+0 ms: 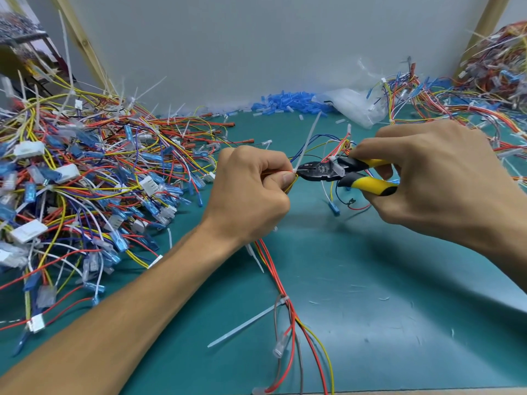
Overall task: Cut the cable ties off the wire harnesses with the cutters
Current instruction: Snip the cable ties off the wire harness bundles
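Over the middle of the green table [370,280], both hands meet around one wire harness [281,283]. The left hand [251,192] is curled shut, thumb and forefinger pinching the bundle of red and yellow wires right where a white cable tie [309,141] wraps it — the tie's long tail sticks up and away toward the wall. The right hand [445,178] is closed around the yellow-and-black handles of the cutters [339,173], whose dark nose points left and sits at the tie's head, just beside the left thumb; whether the blades have closed on the tie cannot be told. From the left fist the harness trails down toward the near edge of the table, where a second cable tie [245,323] binds it and juts out to the left. More of its wires fan out behind the cutters. A big heap of tangled harnesses [85,178] with blue and white connectors fills the left side, another pile [467,98] lies at the far right, and loose blue terminal sleeves [291,102] are banked along the back wall beside a clear plastic bag [353,105].
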A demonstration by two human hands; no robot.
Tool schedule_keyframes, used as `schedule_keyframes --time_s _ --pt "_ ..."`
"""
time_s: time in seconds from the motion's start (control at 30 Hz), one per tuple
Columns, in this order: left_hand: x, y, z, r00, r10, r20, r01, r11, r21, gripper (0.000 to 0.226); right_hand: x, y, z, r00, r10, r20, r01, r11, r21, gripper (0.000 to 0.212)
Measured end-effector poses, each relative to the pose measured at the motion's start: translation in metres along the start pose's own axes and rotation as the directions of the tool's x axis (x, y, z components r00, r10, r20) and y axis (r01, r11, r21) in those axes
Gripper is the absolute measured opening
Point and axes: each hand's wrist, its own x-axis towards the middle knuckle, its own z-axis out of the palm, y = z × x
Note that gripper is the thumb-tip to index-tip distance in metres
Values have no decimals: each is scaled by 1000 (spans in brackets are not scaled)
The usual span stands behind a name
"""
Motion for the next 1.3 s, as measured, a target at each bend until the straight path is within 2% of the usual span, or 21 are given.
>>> schedule_keyframes --time_s 0.37,0.63,0.77,0.97,1.3 --pt "0 -2 -1 999 35 -33 -36 999 -14 23 -1 5 5 1000 22 19 -23 994 111 15" --pt "1 0 -3 998 60 -34 -59 998 34 18 -2 0 6 999 46 -20 -44 995 87 16" --pt "0 3 -3 996 83 -11 -82 995 60 16 -2 -5 6 999 54 -7 -52 988 146 13" --pt "1 -1 -1 1000 6 -22 -7 1000 -27 23 -1 -2 4 997 81 15 -82 993 88 21" --pt "0 0 -3 999 46 -25 -46 999 -6 20 -1 0 0 996 66 63 -74 986 148 19"
